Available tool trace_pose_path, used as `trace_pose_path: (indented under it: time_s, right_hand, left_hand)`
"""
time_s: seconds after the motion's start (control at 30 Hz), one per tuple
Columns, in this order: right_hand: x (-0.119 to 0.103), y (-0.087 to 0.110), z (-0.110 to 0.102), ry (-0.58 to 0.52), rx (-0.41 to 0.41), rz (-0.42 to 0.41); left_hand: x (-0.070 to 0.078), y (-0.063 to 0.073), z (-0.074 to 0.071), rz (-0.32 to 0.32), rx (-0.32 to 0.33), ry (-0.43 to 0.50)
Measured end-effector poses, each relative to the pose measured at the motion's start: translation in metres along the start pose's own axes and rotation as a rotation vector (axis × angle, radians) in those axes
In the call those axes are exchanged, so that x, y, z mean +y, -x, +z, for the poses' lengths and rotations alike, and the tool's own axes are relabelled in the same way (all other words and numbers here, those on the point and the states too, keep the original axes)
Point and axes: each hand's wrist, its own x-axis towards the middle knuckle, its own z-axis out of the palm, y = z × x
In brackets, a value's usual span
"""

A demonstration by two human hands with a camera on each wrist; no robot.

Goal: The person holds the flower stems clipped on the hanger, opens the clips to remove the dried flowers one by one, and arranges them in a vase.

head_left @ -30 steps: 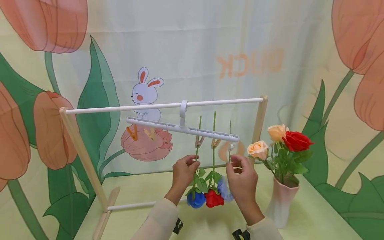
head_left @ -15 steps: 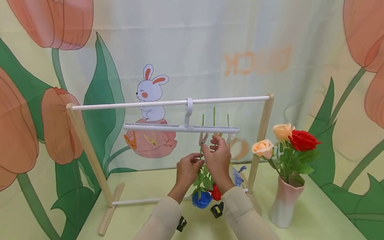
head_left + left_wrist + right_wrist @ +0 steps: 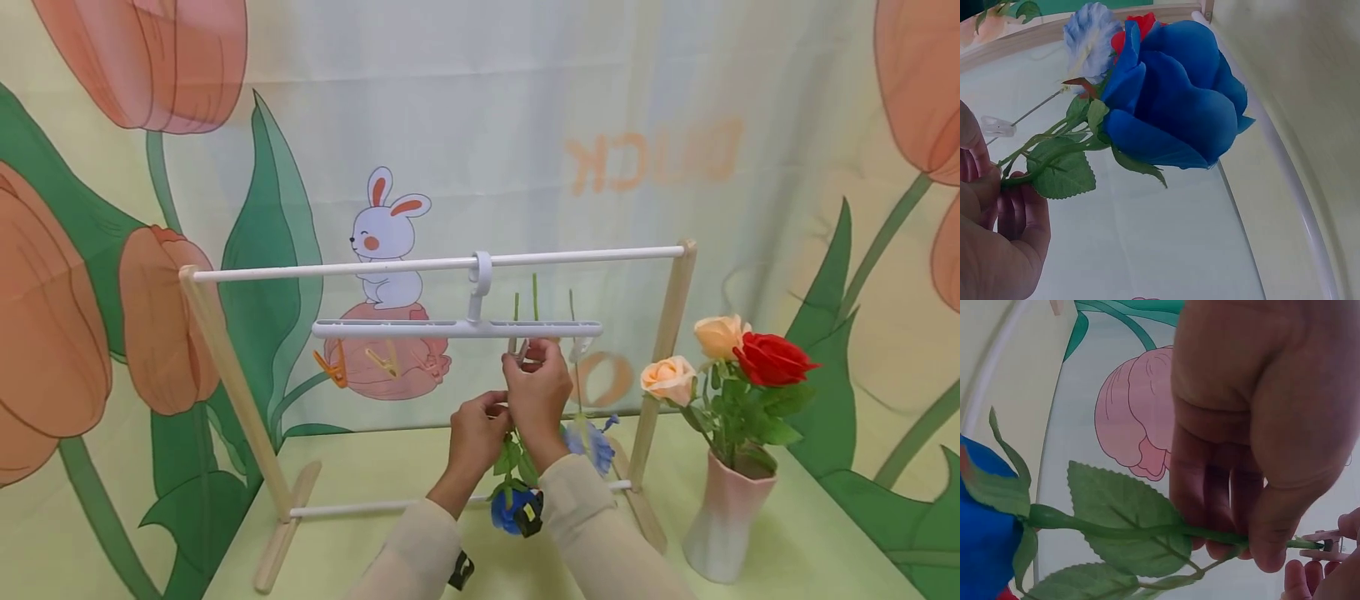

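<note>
My left hand (image 3: 478, 433) pinches the green stem of a blue rose (image 3: 1172, 100), which hangs head down. Just above, my right hand (image 3: 538, 387) pinches a pinkish clothespin (image 3: 1329, 545) on that same stem; the fingers partly cover the clip. A white clip hanger (image 3: 397, 330) hangs nearly level over both hands. To the right, a pale blue flower (image 3: 590, 442) hangs from a clear white clip (image 3: 581, 347). A red rose (image 3: 1141, 28) is mostly hidden behind the blue one in the left wrist view.
A wooden rack with a white rail (image 3: 592, 256) bears the hanger. Orange (image 3: 333, 367), yellow (image 3: 384, 360) and pink (image 3: 430, 362) clothespins hang on its left half. At the right, a pink-white vase (image 3: 726, 521) holds peach roses and a red rose (image 3: 774, 359).
My right hand has moved left from the pale blue flower's stem to the blue rose's clothespin. The hanger, tilted down to the right before, is now nearly level. My left hand stays on the stem.
</note>
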Motion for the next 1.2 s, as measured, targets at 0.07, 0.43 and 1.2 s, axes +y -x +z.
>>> trace_pose_path:
  time_s: [0.07, 0.43, 1.2]
  right_hand:
    - [0.0, -0.001, 0.001, -0.001, 0.014, -0.009]
    - [-0.005, -0.001, 0.006, -0.051, 0.049, -0.027]
    - [0.0, 0.001, 0.004, -0.032, 0.073, -0.056]
  left_hand:
    - [0.001, -0.001, 0.0, 0.01, 0.004, -0.018]
    - [0.004, -0.003, -0.002, 0.018, 0.014, -0.049]
    - [0.017, 0.006, -0.003, -0.024, 0.017, -0.13]
